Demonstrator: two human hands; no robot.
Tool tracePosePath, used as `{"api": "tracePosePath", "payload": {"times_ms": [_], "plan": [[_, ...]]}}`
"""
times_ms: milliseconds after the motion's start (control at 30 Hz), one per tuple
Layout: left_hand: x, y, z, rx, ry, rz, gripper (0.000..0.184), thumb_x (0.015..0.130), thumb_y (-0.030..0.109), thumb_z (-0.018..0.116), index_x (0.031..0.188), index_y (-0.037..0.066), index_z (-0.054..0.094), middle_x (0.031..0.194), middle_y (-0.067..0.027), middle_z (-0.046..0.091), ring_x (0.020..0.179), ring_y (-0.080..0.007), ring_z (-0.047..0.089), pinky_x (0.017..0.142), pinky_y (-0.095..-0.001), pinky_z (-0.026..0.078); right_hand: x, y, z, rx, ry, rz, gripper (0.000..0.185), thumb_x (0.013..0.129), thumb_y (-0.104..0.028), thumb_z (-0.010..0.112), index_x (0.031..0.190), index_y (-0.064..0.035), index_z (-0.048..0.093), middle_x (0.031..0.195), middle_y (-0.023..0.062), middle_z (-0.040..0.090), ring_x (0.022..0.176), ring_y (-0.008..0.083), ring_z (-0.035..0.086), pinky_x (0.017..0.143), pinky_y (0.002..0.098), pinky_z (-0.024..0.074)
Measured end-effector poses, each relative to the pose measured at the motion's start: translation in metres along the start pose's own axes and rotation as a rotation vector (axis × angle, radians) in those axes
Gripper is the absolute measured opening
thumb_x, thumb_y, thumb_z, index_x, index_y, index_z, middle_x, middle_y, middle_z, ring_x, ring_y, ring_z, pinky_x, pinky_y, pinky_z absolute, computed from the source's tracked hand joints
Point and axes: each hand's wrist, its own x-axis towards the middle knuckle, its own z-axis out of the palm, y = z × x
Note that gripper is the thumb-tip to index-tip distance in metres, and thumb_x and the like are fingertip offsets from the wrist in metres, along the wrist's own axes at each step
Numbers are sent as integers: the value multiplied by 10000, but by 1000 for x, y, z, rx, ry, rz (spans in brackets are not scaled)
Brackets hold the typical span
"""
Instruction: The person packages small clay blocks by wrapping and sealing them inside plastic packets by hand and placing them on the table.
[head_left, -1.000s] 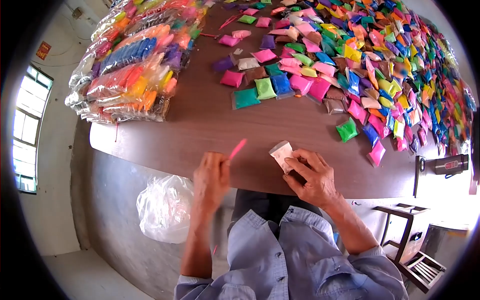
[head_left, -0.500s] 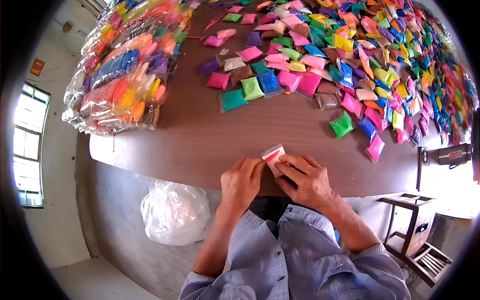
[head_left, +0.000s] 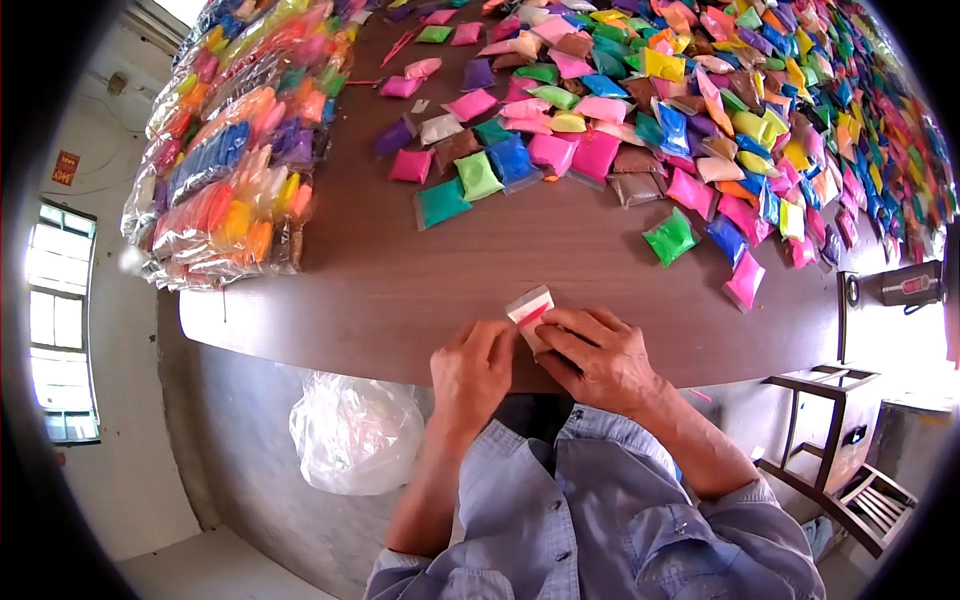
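A small white packet with a red stripe [head_left: 530,308] is at the table's near edge, its upper end tilted to the left. My right hand [head_left: 598,358] is closed on its right side, thumb below and fingers over it. Just left of the packet is my left hand [head_left: 472,368], its fingers drawn together and pointing up. Whether those fingertips touch the packet or pinch something small, I cannot make out. A green packet [head_left: 671,237] lies nearest beyond my right hand, with a pink packet [head_left: 744,280] farther right.
Many colourful packets [head_left: 590,150] are heaped across the back and right of the brown table [head_left: 400,290]. Clear bags of bundled packets [head_left: 235,190] are stacked at the left. A white plastic bag [head_left: 355,435] is on the floor, and a wooden chair [head_left: 835,440] stands at right.
The view has shifted slightly. My left fingertips have drawn a little away from the packet's left edge. My right hand keeps its hold, and the packet leans more to the left.
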Motion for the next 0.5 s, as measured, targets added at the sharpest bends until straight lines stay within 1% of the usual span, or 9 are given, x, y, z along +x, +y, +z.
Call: {"api": "tracePosePath", "payload": {"times_ms": [33, 67, 133, 167, 300, 367, 433, 500], "plan": [[5, -8, -2, 97, 14, 0, 46, 902, 61, 734, 903, 34, 697, 838, -167, 702, 730, -377, 681, 637, -419, 532, 0, 1, 0, -1, 2, -3, 294, 781, -146, 807, 1061, -125, 720, 1136, 10, 671, 822, 227, 662, 632, 346, 569], [10, -11, -6, 101, 17, 1, 46, 902, 61, 734, 903, 34, 697, 838, -167, 702, 730, -377, 681, 637, -419, 532, 1, 1, 1, 3, 13, -14, 280, 781, -144, 807, 1048, -124, 723, 1131, 10, 674, 824, 227, 662, 638, 344, 570], [17, -15, -12, 41, 57, 6, 67, 911, 85, 734, 906, 30, 697, 822, -163, 699, 717, -376, 678, 626, -415, 531, 2, 1, 2, 8, 26, -25, 266, 781, -141, 806, 1034, -123, 726, 1125, 11, 677, 827, 228, 663, 643, 342, 571], [17, -16, -14, -11, 32, -32, 86, 908, 99, 742, 907, 26, 697, 815, -161, 697, 710, -368, 678, 620, -408, 530, 1, 0, 2, 13, 25, -9, 256, 779, -138, 808, 1021, -120, 727, 1115, 11, 680, 829, 228, 662, 650, 341, 571], [15, 7, -9, -85, 18, 4, 90, 900, 112, 750, 905, 35, 702, 810, -147, 698, 705, -366, 674, 617, -409, 528, 1, 0, 1, 5, 12, -6, 254, 774, -128, 811, 1012, -117, 723, 1095, 11, 685, 822, 230, 661, 666, 341, 572], [20, 14, -2, 61, -78, 74, 83, 894, 116, 752, 893, 48, 704, 813, -127, 701, 696, -365, 669, 612, -421, 528, 2, 1, 2, 6, 18, -20, 258, 774, -127, 811, 1016, -118, 721, 1090, 11, 685, 819, 231, 660, 665, 341, 571], [30, 8, 4, 110, -77, 108, 83, 894, 120, 752, 885, 54, 703, 814, -120, 701, 694, -365, 667, 610, -426, 528, 4, 1, 2, 4, 27, -35, 262, 774, -126, 811, 1020, -120, 720, 1086, 11, 684, 815, 231, 659, 665, 341, 571], [42, 1, 10, 160, -79, 145, 84, 893, 125, 753, 878, 59, 703, 815, -112, 701, 693, -365, 665, 608, -430, 528, 3, -1, 0, 8, 16, -1, 265, 776, -122, 809, 1025, -125, 717, 1079, 13, 683, 810, 234, 657, 666, 343, 568]]}}
